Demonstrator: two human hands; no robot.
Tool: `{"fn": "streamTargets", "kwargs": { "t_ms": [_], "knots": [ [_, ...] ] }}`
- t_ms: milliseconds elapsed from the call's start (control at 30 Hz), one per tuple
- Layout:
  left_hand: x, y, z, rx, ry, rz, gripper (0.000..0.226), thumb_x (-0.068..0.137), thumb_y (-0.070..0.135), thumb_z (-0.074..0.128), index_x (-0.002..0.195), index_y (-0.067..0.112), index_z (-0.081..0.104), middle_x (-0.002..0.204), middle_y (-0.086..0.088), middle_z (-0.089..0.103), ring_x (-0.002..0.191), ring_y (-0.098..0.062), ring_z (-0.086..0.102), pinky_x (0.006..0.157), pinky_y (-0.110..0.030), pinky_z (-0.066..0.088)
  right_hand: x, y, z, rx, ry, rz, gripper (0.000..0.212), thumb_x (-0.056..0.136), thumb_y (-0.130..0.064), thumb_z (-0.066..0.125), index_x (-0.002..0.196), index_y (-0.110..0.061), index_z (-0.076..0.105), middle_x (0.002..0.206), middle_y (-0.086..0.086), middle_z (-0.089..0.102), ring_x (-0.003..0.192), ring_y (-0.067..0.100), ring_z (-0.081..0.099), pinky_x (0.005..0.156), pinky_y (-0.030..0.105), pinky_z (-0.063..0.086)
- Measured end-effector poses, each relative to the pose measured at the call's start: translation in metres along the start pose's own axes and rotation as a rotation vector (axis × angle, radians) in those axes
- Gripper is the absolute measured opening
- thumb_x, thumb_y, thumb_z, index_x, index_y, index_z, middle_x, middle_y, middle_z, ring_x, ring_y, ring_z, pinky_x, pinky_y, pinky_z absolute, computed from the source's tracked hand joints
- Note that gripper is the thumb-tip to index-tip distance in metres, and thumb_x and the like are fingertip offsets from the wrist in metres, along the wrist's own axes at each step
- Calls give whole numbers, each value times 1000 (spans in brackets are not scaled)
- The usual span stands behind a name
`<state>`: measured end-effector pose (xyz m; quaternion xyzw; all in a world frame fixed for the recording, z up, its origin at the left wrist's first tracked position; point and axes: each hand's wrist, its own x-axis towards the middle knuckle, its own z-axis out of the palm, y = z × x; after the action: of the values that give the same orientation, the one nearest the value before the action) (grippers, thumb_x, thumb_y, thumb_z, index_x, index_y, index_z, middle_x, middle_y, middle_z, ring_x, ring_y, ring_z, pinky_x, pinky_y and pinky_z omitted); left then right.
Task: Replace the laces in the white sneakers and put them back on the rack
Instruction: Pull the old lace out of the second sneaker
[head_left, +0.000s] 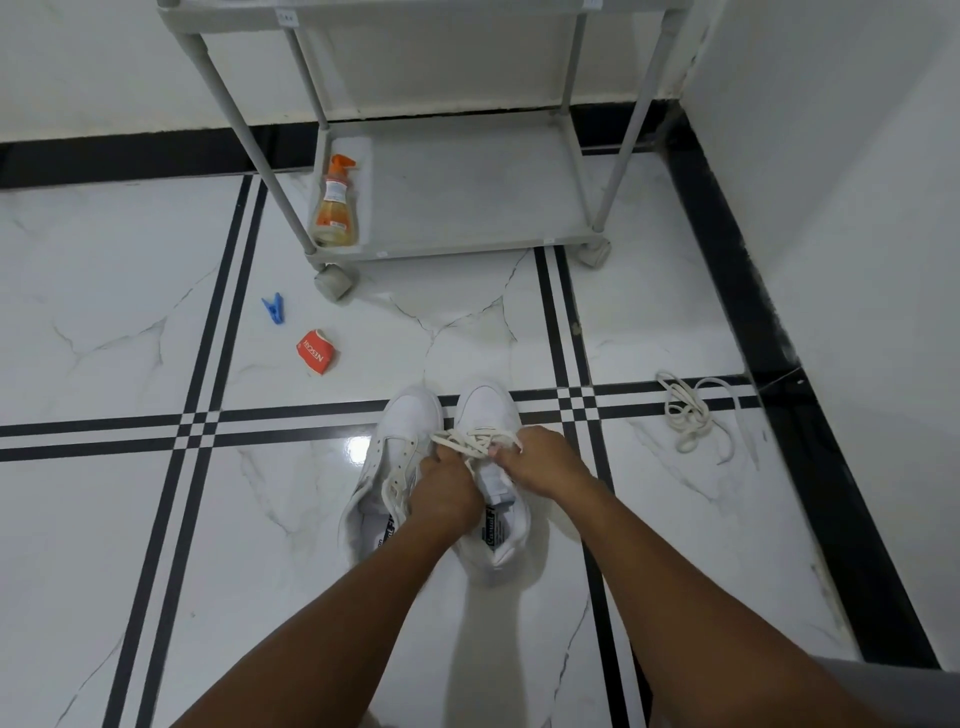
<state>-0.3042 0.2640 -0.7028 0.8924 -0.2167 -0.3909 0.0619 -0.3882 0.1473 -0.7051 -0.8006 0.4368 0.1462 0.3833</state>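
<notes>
Head view shows both hands, left hand (448, 486) and right hand (540, 460), pinching the cream flat lace (475, 440) on the right white leather sneaker (488, 410). Its mate, the left white sneaker (402, 436), touches it on the white marble floor (291, 519).

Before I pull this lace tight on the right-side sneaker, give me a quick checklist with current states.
1. Both hands on the lace: ok, left hand and right hand pinch it.
2. Right-side sneaker flat on the floor: ok.
3. Left-side sneaker laced: not ok, its lace hangs loose.
4. Lace through every eyelet: cannot tell, the hands hide them.
5. Loose lace pile clear of the work: ok, lying apart.
6. Rack bottom shelf has room: ok, only a spray bottle.
</notes>
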Motion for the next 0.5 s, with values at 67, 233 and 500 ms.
{"fn": "streamTargets", "kwargs": {
  "t_ms": [67,233,500],
  "knots": [
    [0,0,0,3,-3,6,75,93,26,61,150,8,16,143,-20,39,125,-44,53,100,-53,45,1,-9,-15,177,11,-35,37,99,-42,57,95,-6,66,84,4,61,77,20,58,64,30,42],
    [2,-2,-3,19,-3,4,72,93,22,57,150,4,17,145,-21,37,127,-44,51,103,-52,43,-2,-32,-38,1041,-8,40,33,106,-36,47,89,-10,59,81,7,61,74,17,59,83,38,51],
    [-2,0,-4,37,1,-8,76,93,25,61,151,4,17,146,-21,38,130,-43,49,104,-51,41,-11,-3,3,19,-18,80,63,86,-71,56,107,-12,58,94,4,62,83,23,58,56,30,36]
  ]
}}
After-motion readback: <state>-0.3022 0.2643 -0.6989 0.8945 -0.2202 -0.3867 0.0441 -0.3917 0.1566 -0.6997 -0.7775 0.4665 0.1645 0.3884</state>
